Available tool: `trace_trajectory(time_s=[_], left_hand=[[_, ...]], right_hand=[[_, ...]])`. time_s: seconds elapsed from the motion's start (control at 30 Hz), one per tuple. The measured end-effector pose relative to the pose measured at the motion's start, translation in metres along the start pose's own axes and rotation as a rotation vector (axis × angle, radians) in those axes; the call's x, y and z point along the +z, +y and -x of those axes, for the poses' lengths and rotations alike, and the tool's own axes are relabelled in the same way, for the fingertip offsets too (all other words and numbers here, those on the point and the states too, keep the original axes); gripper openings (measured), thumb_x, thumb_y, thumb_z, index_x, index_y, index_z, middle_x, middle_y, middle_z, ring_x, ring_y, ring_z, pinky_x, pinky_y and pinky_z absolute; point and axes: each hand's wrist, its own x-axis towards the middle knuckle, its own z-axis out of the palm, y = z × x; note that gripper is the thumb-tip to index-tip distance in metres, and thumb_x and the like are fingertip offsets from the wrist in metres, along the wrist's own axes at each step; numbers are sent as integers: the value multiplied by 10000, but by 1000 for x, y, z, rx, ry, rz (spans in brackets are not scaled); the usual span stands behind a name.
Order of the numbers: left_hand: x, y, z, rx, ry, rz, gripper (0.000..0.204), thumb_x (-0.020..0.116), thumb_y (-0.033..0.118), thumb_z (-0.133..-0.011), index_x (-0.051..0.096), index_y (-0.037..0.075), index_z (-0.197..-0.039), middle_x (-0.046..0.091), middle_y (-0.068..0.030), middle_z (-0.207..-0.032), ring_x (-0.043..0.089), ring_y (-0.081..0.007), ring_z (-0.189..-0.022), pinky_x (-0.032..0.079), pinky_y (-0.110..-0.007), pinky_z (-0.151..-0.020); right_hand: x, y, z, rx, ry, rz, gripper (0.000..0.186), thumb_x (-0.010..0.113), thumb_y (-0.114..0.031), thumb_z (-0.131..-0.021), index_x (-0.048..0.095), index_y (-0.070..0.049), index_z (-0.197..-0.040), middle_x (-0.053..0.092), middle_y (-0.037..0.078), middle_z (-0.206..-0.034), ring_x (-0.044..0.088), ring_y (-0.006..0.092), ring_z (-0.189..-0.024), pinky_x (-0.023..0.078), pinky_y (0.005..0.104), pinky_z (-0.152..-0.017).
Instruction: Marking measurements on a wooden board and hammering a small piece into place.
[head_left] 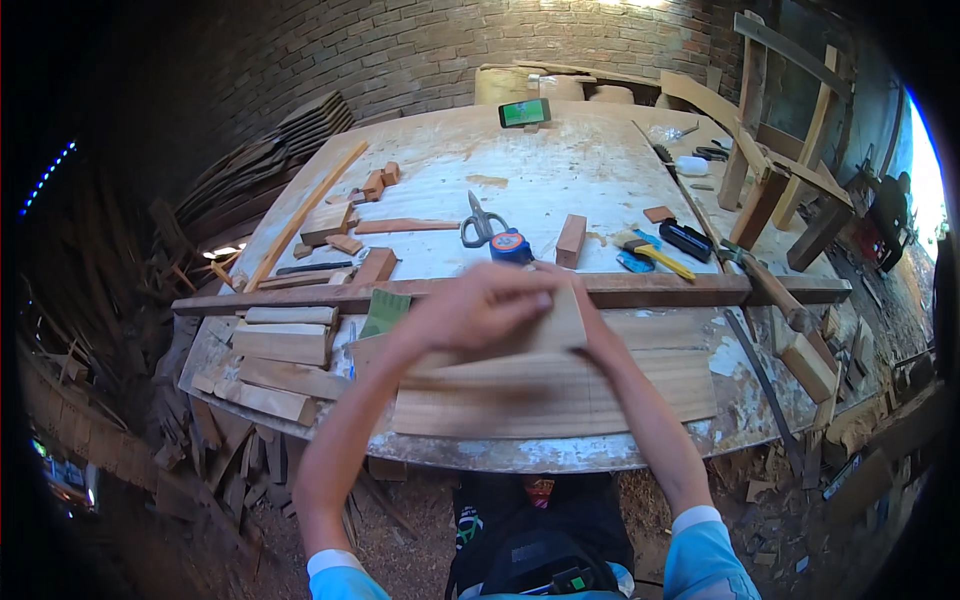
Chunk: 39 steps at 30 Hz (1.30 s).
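Hands meet at the centre of the head view: the left hand lies curled over the top edge of a small wooden board, its grip pressed onto it, while the right hand sits mostly hidden behind that board, so I cannot tell its grip. The board stands tilted on a wider plank near the surface edge at 6 o'clock. Both pieces look pale, bare, unjoined. Scissors lie at 12 o'clock.

A phone is seen propped at the far edge of the table, its rectangular screen lit green within a dark frame. No packages or labels can be made out.
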Motion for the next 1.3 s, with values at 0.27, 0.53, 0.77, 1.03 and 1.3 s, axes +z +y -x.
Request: trace_trajectory(time_s=[0.27, 0.53, 0.77, 1.03, 1.3], left_hand=[[129, -26, -12, 68, -59, -145, 261, 529, 125, -880, 600, 18, -1108, 591, -185, -889, 576, -340, -848, 454, -408, -773], [91, -59, 0, 163, 461, -386, 147, 656, 76, -724, 655, 77, -871, 632, -89, -910, 581, -281, -886, 417, -393, -805], [-110, -238, 47, -570, 1066, -505, 186, 564, 126, -832, 655, 27, -961, 662, -196, -893, 643, -341, -830, 497, -402, -718], [-127, -388, 86, -942, 570, -592, 245, 703, 267, -769, 695, 38, -854, 645, -233, -928, 609, -380, -940, 496, -454, -817], [-124, -381, 61, -1076, 629, -832, 118, 668, 129, -739, 685, 16, -765, 656, -218, -838, 632, -382, -870, 505, -450, -786]], right_hand=[[-64, 15, -3, 113, 280, 87, 169, 567, -132, -875, 620, 25, -910, 639, 167, -836, 621, 282, -760, 472, 357, -664], [-50, 1, 1, 119, -134, 286, 244, 650, -243, -802, 635, -64, -966, 556, 81, -930, 513, 255, -938, 343, 378, -888], [-37, -17, -1, 68, -166, 494, 321, 679, -244, -758, 597, -61, -1009, 525, 102, -997, 489, 268, -980, 355, 413, -866], [-27, -5, 2, -9, -153, 611, 390, 687, -252, -741, 548, -78, -1061, 508, 94, -985, 489, 253, -963, 361, 407, -854], [-31, -10, -6, 10, -164, 564, 380, 692, -233, -738, 554, -86, -1060, 498, 65, -971, 480, 237, -951, 359, 392, -853]])
